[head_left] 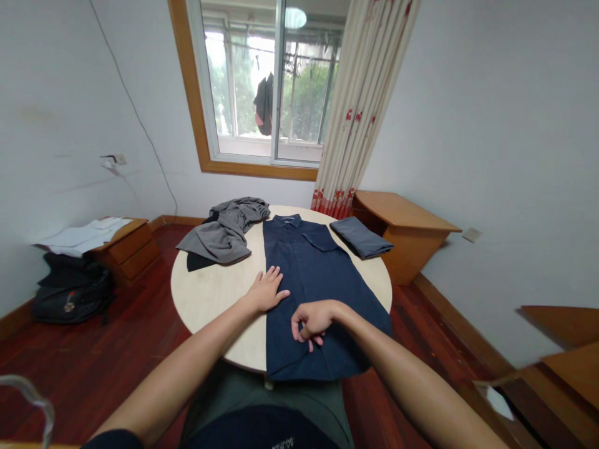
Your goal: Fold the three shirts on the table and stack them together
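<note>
A dark navy button-up shirt (299,262) lies lengthwise on the round table, collar at the far end. Its left side runs in a straight line, and a short sleeve rests across the upper right part. My left hand (266,292) is laid flat on the shirt's left edge, fingers spread. Over the lower middle of the shirt, my right hand (313,323) is bent at the wrist with fingers loosely curled down and apart. No fabric shows between them; whether the fingertips touch the cloth I cannot tell.
Grey and black clothes (224,231) lie rumpled at the table's far left. A folded dark grey garment (361,237) is at the far right. The pale round table (206,299) stands near a wooden desk (402,218). A black bag (70,290) sits on the floor.
</note>
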